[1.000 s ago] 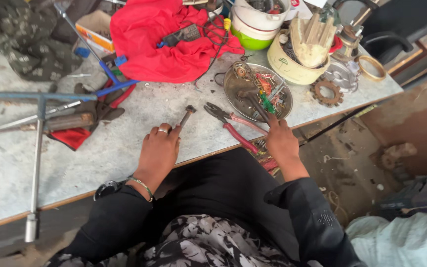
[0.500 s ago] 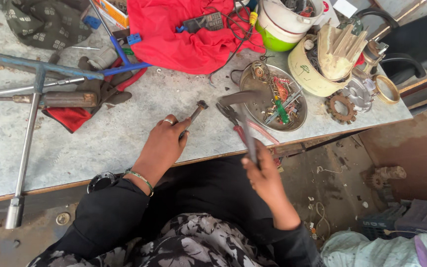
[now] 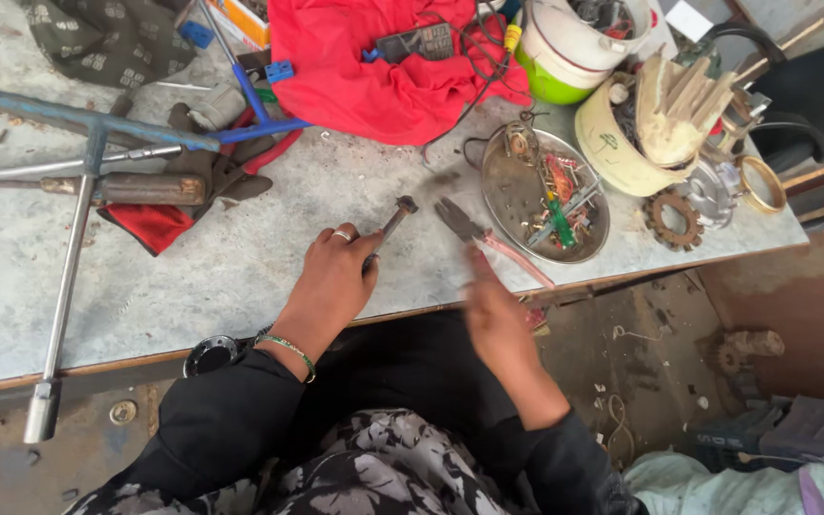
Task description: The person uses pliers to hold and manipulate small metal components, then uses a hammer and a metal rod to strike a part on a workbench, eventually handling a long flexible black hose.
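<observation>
Closed around a small bolt [image 3: 394, 219] on the table [image 3: 193, 277], the left hand [image 3: 331, 277] should pin it steady while the blurred right hand [image 3: 493, 315], grip unclear, takes the pliers [image 3: 488, 238].

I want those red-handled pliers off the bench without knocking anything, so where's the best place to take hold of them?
Grip the pliers by the two red handles, coming from the bench's near edge. The handles point toward that edge and the right hand beside them, while the dark nose points inward. The round metal tray crowds their right, so stay low on the handles.
</observation>
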